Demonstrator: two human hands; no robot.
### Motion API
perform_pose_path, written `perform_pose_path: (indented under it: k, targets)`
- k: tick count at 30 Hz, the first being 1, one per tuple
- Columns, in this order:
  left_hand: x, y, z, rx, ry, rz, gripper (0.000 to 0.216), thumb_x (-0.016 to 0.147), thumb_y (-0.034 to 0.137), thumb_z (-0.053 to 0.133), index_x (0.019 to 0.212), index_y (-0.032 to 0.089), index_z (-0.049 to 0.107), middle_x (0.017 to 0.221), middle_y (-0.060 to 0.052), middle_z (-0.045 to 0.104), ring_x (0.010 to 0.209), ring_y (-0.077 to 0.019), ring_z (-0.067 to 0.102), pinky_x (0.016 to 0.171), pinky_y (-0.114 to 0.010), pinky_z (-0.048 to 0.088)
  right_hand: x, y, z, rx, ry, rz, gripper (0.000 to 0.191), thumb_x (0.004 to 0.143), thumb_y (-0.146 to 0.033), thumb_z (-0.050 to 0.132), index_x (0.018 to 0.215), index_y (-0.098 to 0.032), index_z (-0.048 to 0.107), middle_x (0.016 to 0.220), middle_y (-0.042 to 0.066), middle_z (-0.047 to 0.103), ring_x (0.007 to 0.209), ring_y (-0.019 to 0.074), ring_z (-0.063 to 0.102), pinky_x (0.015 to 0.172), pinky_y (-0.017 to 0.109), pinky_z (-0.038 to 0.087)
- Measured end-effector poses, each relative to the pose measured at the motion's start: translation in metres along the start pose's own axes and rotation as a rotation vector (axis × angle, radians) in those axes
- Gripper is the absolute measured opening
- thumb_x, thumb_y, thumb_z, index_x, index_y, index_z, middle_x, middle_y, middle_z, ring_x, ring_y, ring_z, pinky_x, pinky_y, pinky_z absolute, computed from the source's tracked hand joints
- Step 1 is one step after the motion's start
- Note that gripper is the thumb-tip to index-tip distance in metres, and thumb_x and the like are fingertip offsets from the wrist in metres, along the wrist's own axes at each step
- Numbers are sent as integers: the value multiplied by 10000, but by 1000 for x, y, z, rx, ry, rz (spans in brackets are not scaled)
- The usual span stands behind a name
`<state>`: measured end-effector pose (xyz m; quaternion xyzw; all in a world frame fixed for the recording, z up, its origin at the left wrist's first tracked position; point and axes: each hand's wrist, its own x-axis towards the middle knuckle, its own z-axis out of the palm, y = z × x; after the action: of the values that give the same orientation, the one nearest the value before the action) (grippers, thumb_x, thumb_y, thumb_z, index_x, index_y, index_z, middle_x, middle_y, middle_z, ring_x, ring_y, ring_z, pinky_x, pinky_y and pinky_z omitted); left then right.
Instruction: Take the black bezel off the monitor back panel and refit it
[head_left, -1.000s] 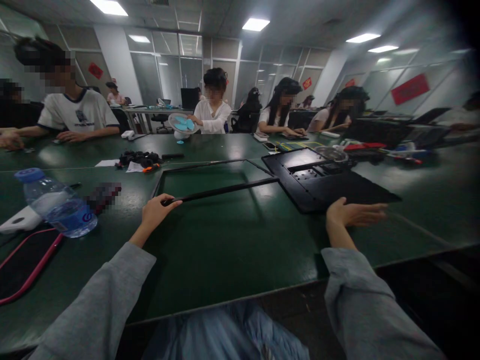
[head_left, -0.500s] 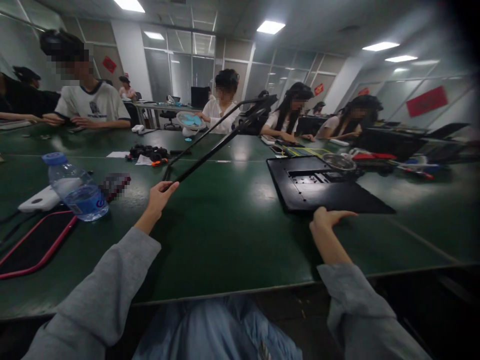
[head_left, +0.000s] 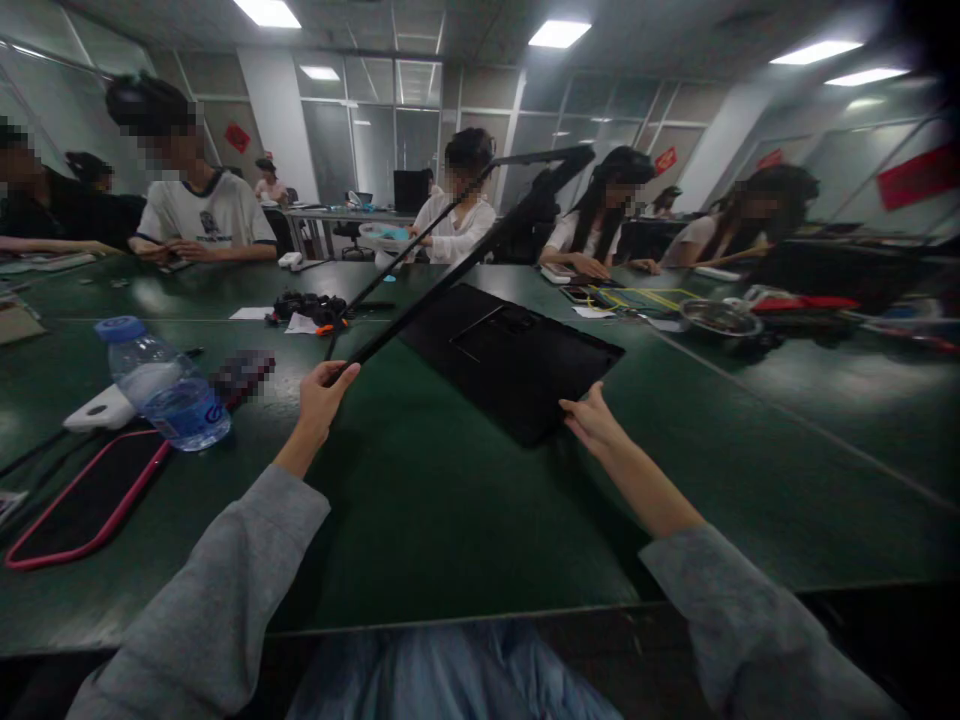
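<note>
1. Head view, lower left: blue-capped bottle (head_left: 176,400) on green table (head_left: 450,530).
2. Left of centre: left hand (head_left: 319,405), thumb and fingers pinched on the near end of thin black frame (head_left: 439,290).
3. Frame slants to upper centre, raised off table, crossing in front of seated person (head_left: 436,216).
4. Centre: black panel (head_left: 510,370), partly behind frame.
5. Right of centre: right hand (head_left: 596,425) gripping panel's near right edge.
6. Right: round bowl (head_left: 720,331), beyond right hand, well apart.
</note>
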<state>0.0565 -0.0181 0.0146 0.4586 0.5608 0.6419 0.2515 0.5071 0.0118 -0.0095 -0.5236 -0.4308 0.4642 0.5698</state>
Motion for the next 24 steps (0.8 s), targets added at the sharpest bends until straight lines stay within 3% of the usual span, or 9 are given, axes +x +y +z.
perform_pose_path:
  k: [4, 7, 9, 10, 13, 15, 17, 20, 24]
  targets:
    - [-1, 4, -5, 148, -12, 90, 535, 668, 601, 797, 964, 161, 723, 914, -59, 739, 879, -214, 678, 809, -320, 520, 36, -14, -13, -96, 24, 40, 766, 638, -150, 724, 1368, -302, 550, 993, 17, 737, 785, 173, 683, 680, 286, 586]
    - [-2, 4, -8, 299, -59, 174, 478, 713, 589, 774, 954, 179, 729, 927, -61, 743, 881, -227, 679, 832, -341, 518, 57, -20, -24, -215, 249, -169, 470, 769, -376, 680, 1210, -220, 641, 871, 42, 718, 797, 194, 686, 716, 333, 589]
    - [-4, 4, -8, 409, -79, 245, 430, 744, 575, 764, 950, 199, 735, 939, -63, 742, 886, -233, 674, 847, -355, 511, 65, -26, -32, -169, 307, -264, 417, 831, -541, 603, 1102, -227, 651, 851, 59, 709, 852, 214, 700, 773, 373, 592]
    - [-6, 4, -7, 471, -87, 291, 404, 756, 565, 764, 944, 209, 738, 943, -63, 741, 890, -236, 670, 859, -364, 504, 66, -29, -36, -113, 263, -266, 437, 851, -617, 554, 1052, -241, 645, 858, 71, 712, 889, 229, 706, 801, 396, 592]
    - [-12, 8, 0, 656, -120, 434, 347, 778, 542, 777, 929, 231, 745, 942, -60, 742, 912, -246, 656, 927, -407, 461, 61, -41, -46, 19, -44, -169, 528, 855, -751, 466, 971, -263, 630, 976, 119, 736, 1013, 281, 702, 863, 455, 585]
    - [-16, 11, 6, 743, -134, 486, 342, 792, 544, 774, 945, 240, 745, 952, -61, 748, 933, -256, 654, 975, -444, 424, 57, -45, -50, -31, -123, -157, 473, 811, -697, 600, 988, -261, 639, 1058, 114, 734, 1025, 281, 698, 891, 451, 577]
    - [-18, 11, 12, 785, -162, 501, 339, 820, 547, 748, 979, 248, 738, 993, -62, 754, 971, -263, 653, 1008, -471, 397, 57, -42, -53, -169, -44, -228, 439, 761, -565, 720, 1062, -254, 647, 1047, 87, 731, 961, 259, 705, 904, 438, 570]
    - [-17, 6, 19, 799, -305, 498, 316, 883, 520, 692, 1072, 267, 715, 1106, -53, 748, 1072, -263, 640, 1028, -480, 387, 63, -26, -57, -426, 145, -402, 447, 816, -456, 652, 1203, -232, 634, 1019, 79, 731, 947, 256, 702, 963, 469, 535]
    - [-13, -2, 28, 853, -451, 496, 275, 948, 457, 628, 1162, 292, 678, 1193, -40, 733, 1167, -256, 614, 1095, -532, 316, 69, -1, -62, -733, 310, -513, 429, 890, -373, 519, 1268, -208, 637, 1184, 124, 717, 1129, 298, 662, 1049, 492, 470]
